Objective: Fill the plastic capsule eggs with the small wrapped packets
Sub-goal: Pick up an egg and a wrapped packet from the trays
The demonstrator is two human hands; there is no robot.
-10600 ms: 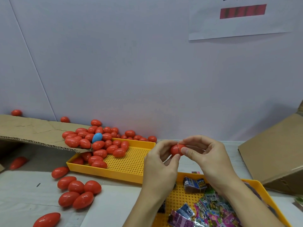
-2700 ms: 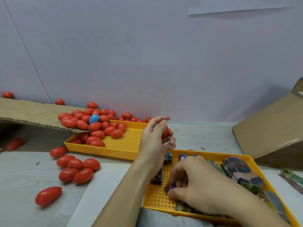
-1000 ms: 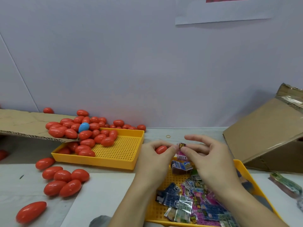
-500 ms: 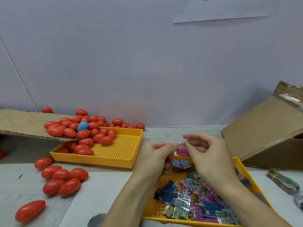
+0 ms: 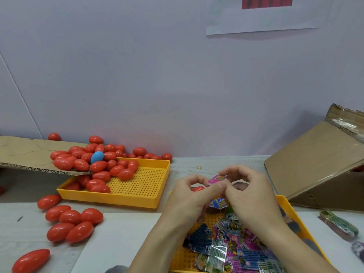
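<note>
My left hand (image 5: 187, 198) curls around a red egg half (image 5: 197, 188), only a sliver of it showing between my fingers, while my right hand (image 5: 250, 196) pinches a pink wrapped packet (image 5: 216, 179) at fingertip height, just beside that egg and above the near yellow tray (image 5: 283, 205). The near tray under my wrists holds a loose heap of wrapped packets (image 5: 226, 245), blue, pink and green, too overlapped for me to count. To the left a second yellow tray (image 5: 137, 196) with a perforated floor carries a pile of red eggs (image 5: 102, 172) at its far left end, spilling off a cardboard flap (image 5: 25, 154); I see one blue egg (image 5: 97, 157) among them, and the red ones are too many and too stacked to count surely. Nearer to me on the left, six red eggs lie loose on the table (image 5: 11, 223): a cluster of five (image 5: 69, 223) and a single one (image 5: 30, 261) by the lower edge. The table is pale grey, with a white sheet (image 5: 118, 237) lying on it under my left forearm. One rubber band (image 5: 199, 167) lies beyond my hands. A tilted cardboard box (image 5: 315, 170) stands at the right, and a plain lilac wall (image 5: 177, 85) behind carries one white paper (image 5: 264, 18) with a red bar.
</note>
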